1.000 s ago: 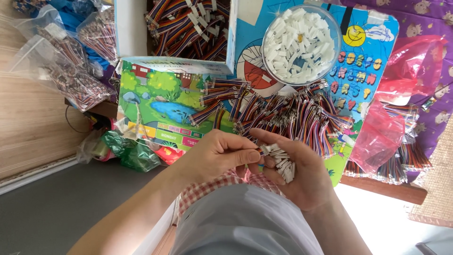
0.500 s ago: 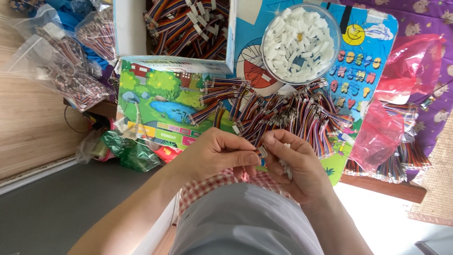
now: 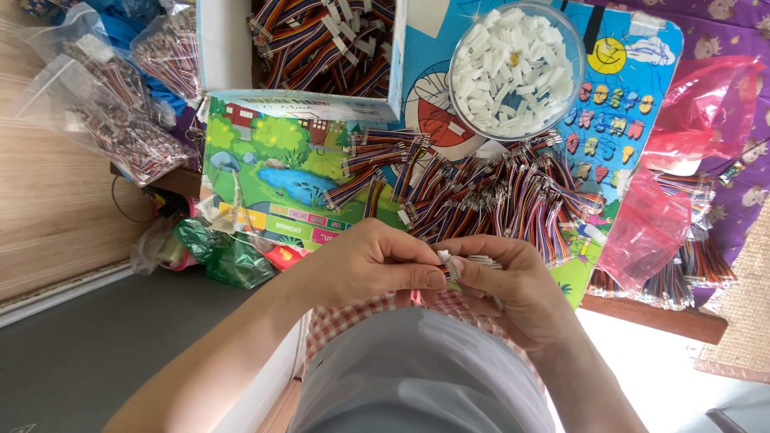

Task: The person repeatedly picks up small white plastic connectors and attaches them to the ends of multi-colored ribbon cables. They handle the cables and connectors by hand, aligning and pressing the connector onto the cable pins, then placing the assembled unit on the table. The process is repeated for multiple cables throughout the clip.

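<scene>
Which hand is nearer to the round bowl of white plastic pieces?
Right. The right hand lies almost straight below the bowl. The left hand is farther away to the left.

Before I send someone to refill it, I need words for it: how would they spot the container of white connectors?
Start at the blue cartoon mat on the low table. At its top sits a round clear plastic bowl heaped with small white plastic connectors. Everything around it is striped wire bundles or bags; only this is round and all white.

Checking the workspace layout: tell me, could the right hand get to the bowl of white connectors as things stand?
Probably yes. The bowl sits open-topped beyond the right hand, with only the low pile of wires between. The hand does hold a small connector, pinched with the left hand.
</scene>
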